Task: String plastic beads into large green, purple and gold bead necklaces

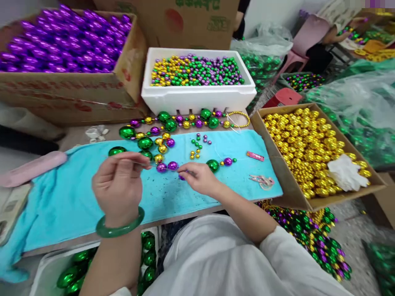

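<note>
My left hand, above a green bangle, is raised over the blue towel, its fingers closed on a thin pale string. My right hand pinches at the same string, with a purple bead partly hidden under its fingers. Between the hands lie two shiny purple beads. To the right of my right hand, a green bead and a smaller purple bead lie in line. Larger green beads and gold beads rest beyond my left hand. Small loose beads sit in little groups behind my right hand.
A finished-looking bead strand runs along the back. Behind it stand a white foam box of small beads and a carton of purple beads. Scissors lie right, beside a carton of gold beads. Another person's arm shows far right.
</note>
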`<move>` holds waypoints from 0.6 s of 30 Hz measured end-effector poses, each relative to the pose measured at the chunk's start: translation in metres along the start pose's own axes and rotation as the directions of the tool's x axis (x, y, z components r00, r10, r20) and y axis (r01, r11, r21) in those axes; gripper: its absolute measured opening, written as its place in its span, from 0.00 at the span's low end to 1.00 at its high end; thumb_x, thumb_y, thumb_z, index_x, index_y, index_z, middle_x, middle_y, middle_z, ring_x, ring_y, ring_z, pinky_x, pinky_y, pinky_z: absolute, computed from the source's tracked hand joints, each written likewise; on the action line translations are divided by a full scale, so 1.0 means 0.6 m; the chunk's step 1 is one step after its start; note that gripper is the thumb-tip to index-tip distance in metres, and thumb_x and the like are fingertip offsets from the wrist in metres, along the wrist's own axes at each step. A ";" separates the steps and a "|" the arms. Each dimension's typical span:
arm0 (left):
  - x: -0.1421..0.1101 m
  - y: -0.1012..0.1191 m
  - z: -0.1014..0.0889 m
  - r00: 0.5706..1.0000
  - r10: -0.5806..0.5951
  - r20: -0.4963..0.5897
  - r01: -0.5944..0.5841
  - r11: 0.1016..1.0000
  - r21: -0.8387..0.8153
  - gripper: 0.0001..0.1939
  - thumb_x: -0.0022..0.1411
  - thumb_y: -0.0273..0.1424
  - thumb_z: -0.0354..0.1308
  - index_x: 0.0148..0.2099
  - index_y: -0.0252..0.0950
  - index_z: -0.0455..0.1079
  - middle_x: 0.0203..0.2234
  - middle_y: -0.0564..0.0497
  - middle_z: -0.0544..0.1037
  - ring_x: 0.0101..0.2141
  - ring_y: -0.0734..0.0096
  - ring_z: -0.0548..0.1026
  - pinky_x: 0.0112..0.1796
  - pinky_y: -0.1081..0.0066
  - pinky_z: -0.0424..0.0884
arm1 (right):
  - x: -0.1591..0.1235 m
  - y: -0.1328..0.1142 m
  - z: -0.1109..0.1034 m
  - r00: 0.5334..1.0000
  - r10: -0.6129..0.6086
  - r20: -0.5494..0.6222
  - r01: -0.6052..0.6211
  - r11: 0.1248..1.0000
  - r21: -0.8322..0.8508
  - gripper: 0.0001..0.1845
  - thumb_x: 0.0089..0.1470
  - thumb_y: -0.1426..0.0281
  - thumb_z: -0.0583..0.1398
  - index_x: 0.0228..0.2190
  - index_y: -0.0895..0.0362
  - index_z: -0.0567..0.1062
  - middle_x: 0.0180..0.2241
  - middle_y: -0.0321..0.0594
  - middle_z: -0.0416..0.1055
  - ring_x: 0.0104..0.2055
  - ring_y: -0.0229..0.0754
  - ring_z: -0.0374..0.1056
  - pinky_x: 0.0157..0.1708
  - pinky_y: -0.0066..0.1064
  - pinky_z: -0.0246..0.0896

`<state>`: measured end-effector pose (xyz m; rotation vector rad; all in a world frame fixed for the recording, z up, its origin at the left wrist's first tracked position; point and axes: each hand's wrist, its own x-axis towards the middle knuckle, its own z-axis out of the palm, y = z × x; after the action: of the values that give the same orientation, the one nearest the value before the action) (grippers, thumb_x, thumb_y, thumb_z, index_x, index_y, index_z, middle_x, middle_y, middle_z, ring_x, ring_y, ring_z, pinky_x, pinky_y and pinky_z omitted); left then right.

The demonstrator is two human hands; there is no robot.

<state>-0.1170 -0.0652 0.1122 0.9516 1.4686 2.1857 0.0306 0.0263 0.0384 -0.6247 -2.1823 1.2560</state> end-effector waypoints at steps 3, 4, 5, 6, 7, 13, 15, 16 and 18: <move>0.004 -0.010 -0.007 0.994 -0.112 0.014 0.113 0.993 -0.035 0.05 0.63 0.35 0.60 0.39 0.43 0.77 0.30 0.58 0.79 0.32 0.73 0.76 0.33 0.70 0.71 | 0.003 0.003 0.003 0.999 0.039 0.030 -0.039 0.999 -0.008 0.09 0.58 0.75 0.57 0.36 0.57 0.78 0.35 0.38 0.77 0.38 0.37 0.72 0.41 0.28 0.64; 0.003 -0.019 -0.010 0.983 -0.175 0.052 0.177 0.983 -0.038 0.07 0.62 0.36 0.60 0.43 0.44 0.76 0.34 0.58 0.80 0.36 0.72 0.77 0.34 0.70 0.72 | 0.004 0.000 0.003 0.999 0.042 0.004 -0.042 0.999 -0.012 0.09 0.58 0.75 0.57 0.35 0.57 0.78 0.35 0.39 0.77 0.38 0.36 0.71 0.42 0.28 0.64; -0.001 -0.031 -0.012 0.963 -0.247 0.104 0.251 0.968 -0.027 0.11 0.61 0.37 0.62 0.47 0.45 0.76 0.38 0.57 0.80 0.39 0.70 0.77 0.35 0.70 0.72 | 0.005 -0.004 0.002 0.999 0.032 -0.034 -0.033 0.999 -0.025 0.09 0.59 0.74 0.57 0.35 0.57 0.78 0.36 0.39 0.76 0.40 0.37 0.71 0.44 0.29 0.64; -0.007 -0.045 -0.014 0.931 -0.326 0.163 0.330 0.944 -0.001 0.16 0.58 0.37 0.64 0.49 0.45 0.75 0.42 0.54 0.80 0.42 0.68 0.77 0.35 0.71 0.73 | 0.006 -0.008 0.000 0.997 0.007 -0.075 -0.011 0.999 -0.051 0.09 0.60 0.73 0.57 0.35 0.57 0.78 0.39 0.41 0.76 0.42 0.38 0.70 0.47 0.31 0.63; -0.015 -0.061 -0.015 0.890 -0.403 0.215 0.405 0.914 0.037 0.20 0.55 0.36 0.67 0.51 0.44 0.75 0.44 0.52 0.80 0.42 0.67 0.77 0.33 0.72 0.73 | 0.007 -0.013 -0.002 0.994 -0.027 -0.110 0.017 0.996 -0.090 0.09 0.60 0.72 0.57 0.35 0.57 0.78 0.42 0.42 0.75 0.46 0.40 0.69 0.50 0.34 0.61; -0.059 -0.136 -0.007 0.745 -0.600 0.292 0.620 0.784 0.031 0.15 0.45 0.37 0.72 0.35 0.37 0.79 0.30 0.50 0.80 0.26 0.75 0.73 0.28 0.74 0.74 | 0.012 -0.029 -0.012 0.985 -0.090 -0.146 0.049 0.964 -0.261 0.10 0.59 0.74 0.58 0.34 0.57 0.80 0.52 0.46 0.69 0.56 0.45 0.61 0.58 0.41 0.52; -0.060 -0.143 0.000 0.761 -0.589 0.272 0.614 0.789 -0.009 0.13 0.42 0.36 0.73 0.32 0.37 0.79 0.27 0.52 0.78 0.25 0.77 0.72 0.26 0.76 0.73 | 0.013 -0.030 -0.014 0.988 -0.051 -0.142 0.015 0.969 -0.249 0.09 0.59 0.73 0.59 0.34 0.55 0.81 0.52 0.45 0.70 0.56 0.44 0.62 0.58 0.41 0.51; -0.058 -0.144 0.003 0.776 -0.575 0.262 0.599 0.800 -0.019 0.13 0.41 0.35 0.74 0.30 0.37 0.79 0.27 0.52 0.78 0.25 0.77 0.72 0.26 0.77 0.72 | 0.013 -0.030 -0.014 0.989 -0.034 -0.141 0.000 0.972 -0.236 0.09 0.59 0.73 0.59 0.34 0.54 0.81 0.52 0.44 0.70 0.56 0.44 0.62 0.59 0.42 0.50; -0.050 -0.144 0.006 0.805 -0.536 0.254 0.559 0.829 -0.022 0.13 0.39 0.34 0.74 0.28 0.37 0.78 0.29 0.52 0.78 0.27 0.76 0.73 0.26 0.77 0.73 | 0.013 -0.033 -0.016 0.991 -0.011 -0.135 -0.018 0.978 -0.210 0.09 0.59 0.72 0.59 0.35 0.53 0.81 0.52 0.42 0.70 0.57 0.44 0.61 0.60 0.43 0.49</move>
<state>-0.1002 -0.0459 0.0241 0.6201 1.3040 1.6382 0.0289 0.0284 0.0614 -0.7749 -2.2162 0.9603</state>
